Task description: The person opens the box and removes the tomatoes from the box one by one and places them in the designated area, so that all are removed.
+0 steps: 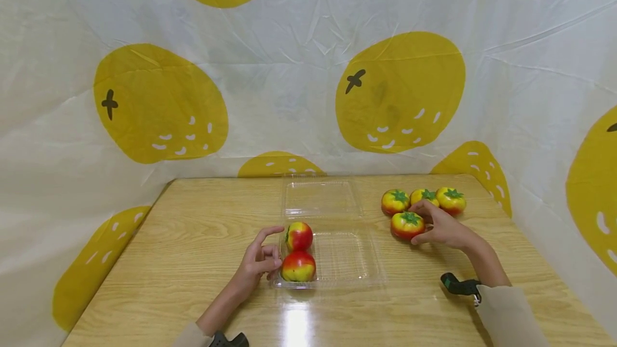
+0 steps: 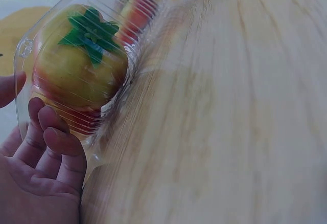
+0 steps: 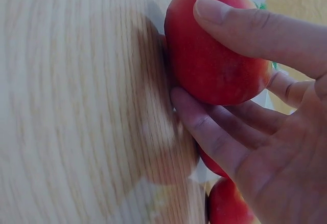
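Note:
My right hand point(image 1: 443, 226) grips a red-and-yellow tomato point(image 1: 407, 226) with a green leafy top, thumb on one side and fingers curled round the other. In the right wrist view the gripped tomato point(image 3: 217, 45) shows its red underside, close to the tabletop. My left hand point(image 1: 255, 261) is at the left side of a clear plastic clamshell box point(image 1: 349, 256), its fingers loosely bent beside the wall and rim. Inside the box, along that side, lie two tomatoes, a far one point(image 1: 300, 236) and a near one point(image 1: 298, 268), both tipped on their sides.
Three more tomatoes stand at the back right: a left one point(image 1: 395, 202), a middle one point(image 1: 424, 197) and a right one point(image 1: 451, 201). The box's lid point(image 1: 320, 197) lies folded back on the wooden table point(image 1: 207, 229). A fruit-patterned curtain point(image 1: 279, 84) surrounds the table.

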A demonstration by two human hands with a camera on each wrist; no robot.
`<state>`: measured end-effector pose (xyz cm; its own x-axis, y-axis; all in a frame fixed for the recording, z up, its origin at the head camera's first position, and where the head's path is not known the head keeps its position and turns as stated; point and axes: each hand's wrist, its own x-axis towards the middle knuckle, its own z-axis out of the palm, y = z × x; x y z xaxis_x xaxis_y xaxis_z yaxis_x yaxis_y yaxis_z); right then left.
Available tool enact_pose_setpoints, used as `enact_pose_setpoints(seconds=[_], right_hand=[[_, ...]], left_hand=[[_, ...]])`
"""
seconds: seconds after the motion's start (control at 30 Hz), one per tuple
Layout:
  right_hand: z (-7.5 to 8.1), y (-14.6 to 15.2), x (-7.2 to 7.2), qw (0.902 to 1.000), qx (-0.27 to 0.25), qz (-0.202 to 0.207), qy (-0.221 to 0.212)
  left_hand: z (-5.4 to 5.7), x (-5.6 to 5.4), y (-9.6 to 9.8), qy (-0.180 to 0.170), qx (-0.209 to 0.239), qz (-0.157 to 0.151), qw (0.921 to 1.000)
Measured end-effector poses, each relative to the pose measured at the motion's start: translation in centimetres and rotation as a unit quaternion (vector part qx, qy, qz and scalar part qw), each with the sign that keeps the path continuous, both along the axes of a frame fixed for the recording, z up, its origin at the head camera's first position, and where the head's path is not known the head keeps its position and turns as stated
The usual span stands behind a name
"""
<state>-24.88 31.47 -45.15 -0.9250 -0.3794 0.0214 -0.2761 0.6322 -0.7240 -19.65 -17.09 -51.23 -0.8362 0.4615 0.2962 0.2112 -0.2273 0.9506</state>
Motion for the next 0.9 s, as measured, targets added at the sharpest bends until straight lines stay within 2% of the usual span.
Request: enact_pose_setpoints(seconds=[0.47,0.9], right_hand=[[-0.08,-0.03,-0.07,1.0,0.0,0.001,0.0],[-0.24,0.1,-0.07,0.9999,0.0,0.015,0.005]], left_hand=[[-0.09,0.03,0.05,-0.016,-0.016,0.011,0.9997],[0.06,0.06,0.06,0.0,0.0,-0.001,1.0]])
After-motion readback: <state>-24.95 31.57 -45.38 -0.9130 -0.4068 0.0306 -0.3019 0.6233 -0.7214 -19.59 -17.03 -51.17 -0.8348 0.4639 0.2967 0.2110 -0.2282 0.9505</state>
